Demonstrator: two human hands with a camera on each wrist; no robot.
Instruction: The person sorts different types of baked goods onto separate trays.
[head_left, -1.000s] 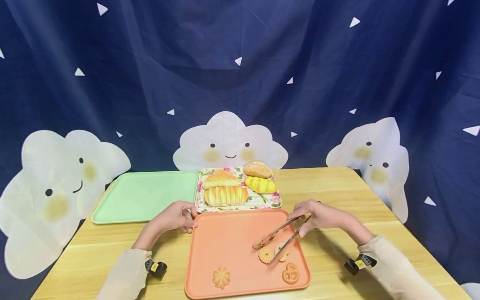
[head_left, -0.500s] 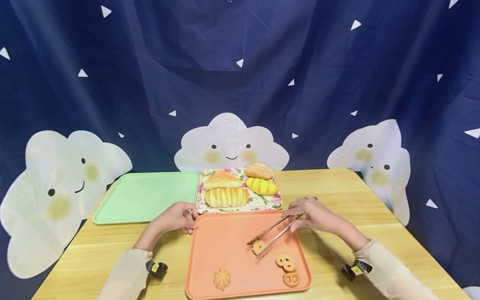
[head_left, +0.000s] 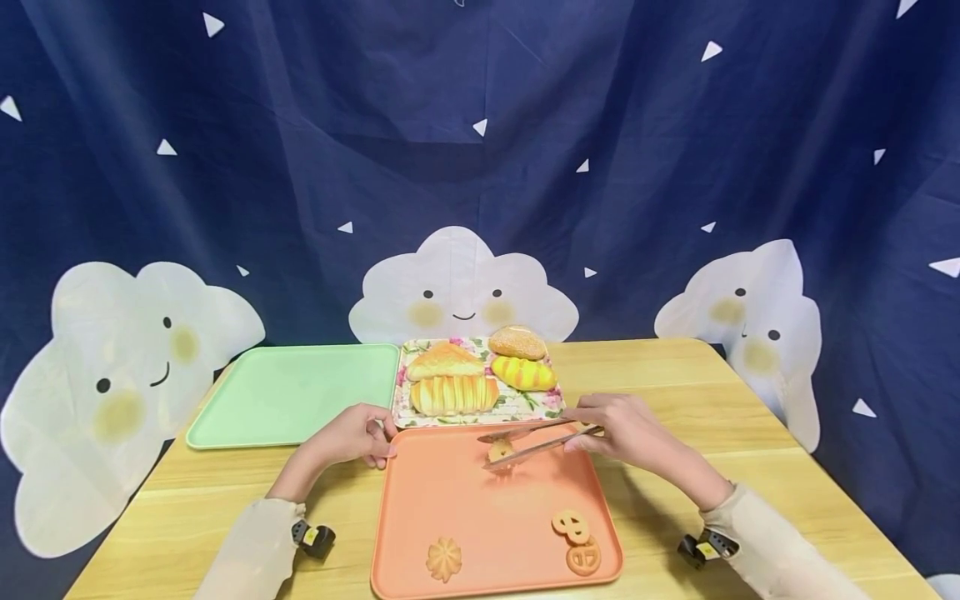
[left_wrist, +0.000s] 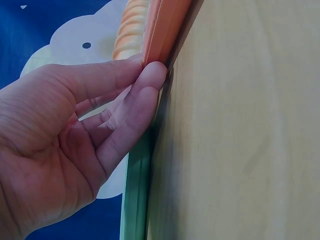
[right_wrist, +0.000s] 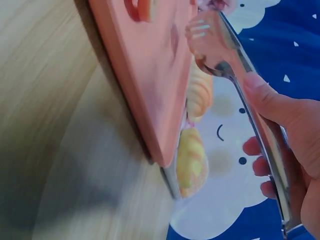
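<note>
Tongs [head_left: 536, 438] lifted cookie [head_left: 500, 450] | right hand [head_left: 626, 427] gripping | cookie half-hidden

Head view: even, bright, diffuse light from above and in front; soft shadows lie under the forearms on the wooden table [head_left: 675, 375], the backdrop darkens toward the upper centre, and the frame's edges bow slightly outward. Left wrist view: the left hand [left_wrist: 75, 150] is sharp, the tabletop at right smooth and featureless. Right wrist view: motion blur smears the lower left, and glare glints on the metal tongs [right_wrist: 235, 65].
</note>
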